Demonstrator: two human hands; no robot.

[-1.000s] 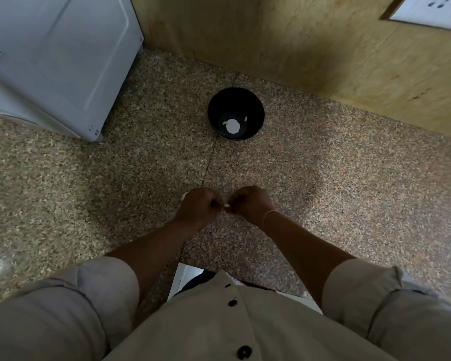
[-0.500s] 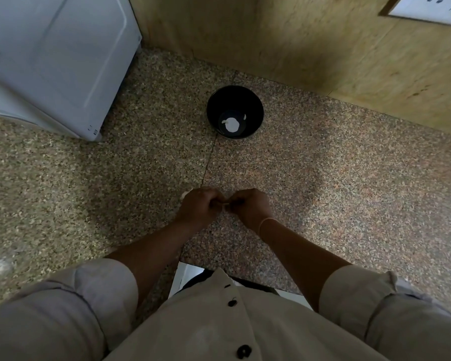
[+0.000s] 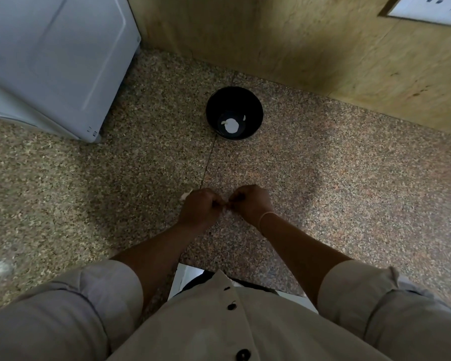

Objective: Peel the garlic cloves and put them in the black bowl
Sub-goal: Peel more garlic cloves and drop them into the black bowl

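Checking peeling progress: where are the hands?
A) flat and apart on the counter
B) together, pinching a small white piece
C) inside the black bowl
B: the left hand and right hand meet around a small white piece, short of the black bowl.

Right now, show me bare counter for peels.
Crowded where the left hand and right hand pinch the garlic clove. Free: between them and the black bowl; right of it to the wooden wall; in front of the white appliance.
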